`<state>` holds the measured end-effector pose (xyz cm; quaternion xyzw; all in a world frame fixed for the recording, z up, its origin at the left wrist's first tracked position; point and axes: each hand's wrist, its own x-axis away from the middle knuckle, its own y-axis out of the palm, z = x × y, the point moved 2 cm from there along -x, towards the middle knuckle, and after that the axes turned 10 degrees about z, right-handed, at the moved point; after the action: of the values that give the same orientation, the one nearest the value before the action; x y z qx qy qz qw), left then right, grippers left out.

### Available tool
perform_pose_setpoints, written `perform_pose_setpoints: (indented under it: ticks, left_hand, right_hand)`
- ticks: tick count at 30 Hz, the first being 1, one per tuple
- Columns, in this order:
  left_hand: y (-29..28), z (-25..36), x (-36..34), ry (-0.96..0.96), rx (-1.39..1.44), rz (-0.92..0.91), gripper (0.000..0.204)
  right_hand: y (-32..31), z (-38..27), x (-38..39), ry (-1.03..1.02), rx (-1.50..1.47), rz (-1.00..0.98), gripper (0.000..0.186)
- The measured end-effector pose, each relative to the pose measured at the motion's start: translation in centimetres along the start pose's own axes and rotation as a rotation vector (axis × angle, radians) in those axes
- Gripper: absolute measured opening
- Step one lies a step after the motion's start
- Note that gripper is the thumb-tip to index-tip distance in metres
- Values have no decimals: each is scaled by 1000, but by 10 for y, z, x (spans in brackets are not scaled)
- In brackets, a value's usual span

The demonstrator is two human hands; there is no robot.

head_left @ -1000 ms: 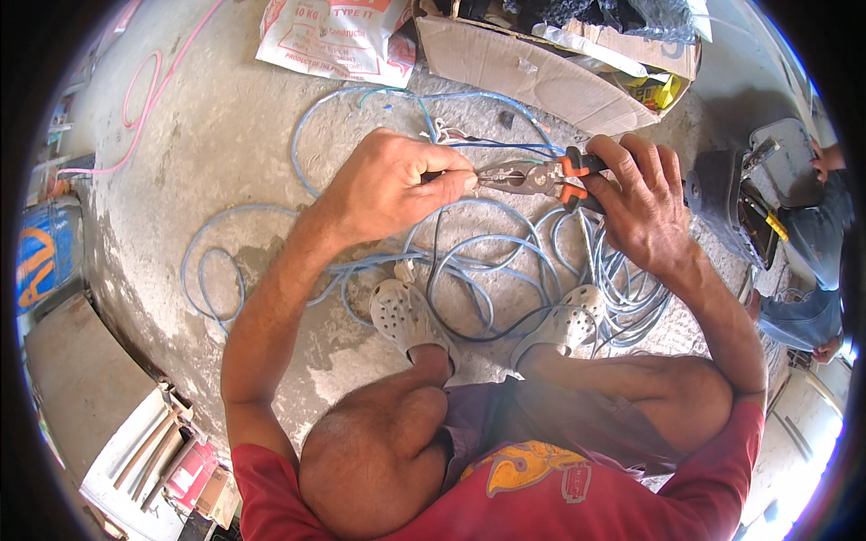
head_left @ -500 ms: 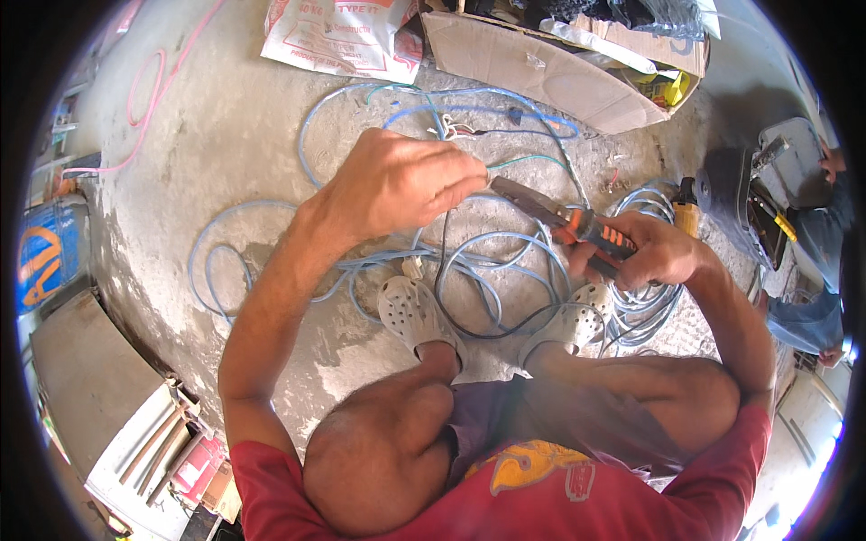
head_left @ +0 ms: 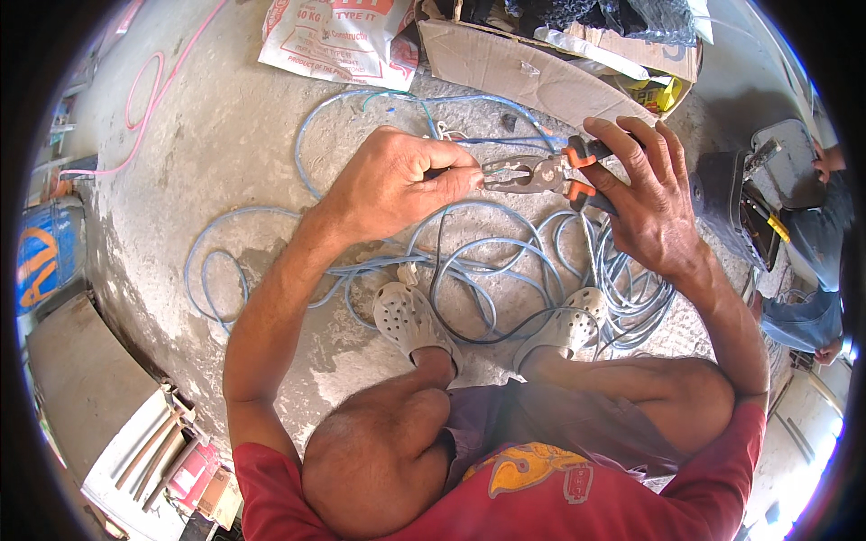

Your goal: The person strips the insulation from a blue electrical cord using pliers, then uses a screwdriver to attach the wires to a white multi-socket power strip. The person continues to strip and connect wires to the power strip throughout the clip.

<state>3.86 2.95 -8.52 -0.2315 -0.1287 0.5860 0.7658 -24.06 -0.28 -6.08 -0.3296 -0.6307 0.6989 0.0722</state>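
My left hand (head_left: 401,176) is closed in a pinch on a wire (head_left: 494,174), mostly hidden by my fingers, whose end reaches the jaws of the pliers (head_left: 538,173). My right hand (head_left: 649,194) grips the pliers' black and orange handles, its fingers curled over them; the jaws point left toward my left fingertips. Beneath and around both hands, loops of blue cable (head_left: 487,288) lie on the concrete floor (head_left: 225,162), with a thicker coil by my right shoe (head_left: 579,320).
A cardboard box (head_left: 532,86) and printed paper sack (head_left: 329,45) lie beyond the cables. At right sit an open black case (head_left: 722,207) and another person (head_left: 812,279). A pink cord (head_left: 144,126), blue container (head_left: 45,252) and board (head_left: 86,379) are at left.
Half a second ago the pliers were tilted down with my right hand lower and nearer me. They are now raised and level at my left fingertips, as they were a second ago.
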Motion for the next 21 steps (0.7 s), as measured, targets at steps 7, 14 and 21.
perform_pose_setpoints:
  ticks: [7,14,21]
  left_hand:
    - [0,-2,2,60,25,5,18]
    - [0,0,2,39,22,-9,16]
    - [1,2,2,-2,14,-47,15]
  right_hand:
    - [-1,2,4,-29,32,-23,35]
    - [0,2,3,-34,26,16,32]
    - [-4,2,4,-84,33,7,27]
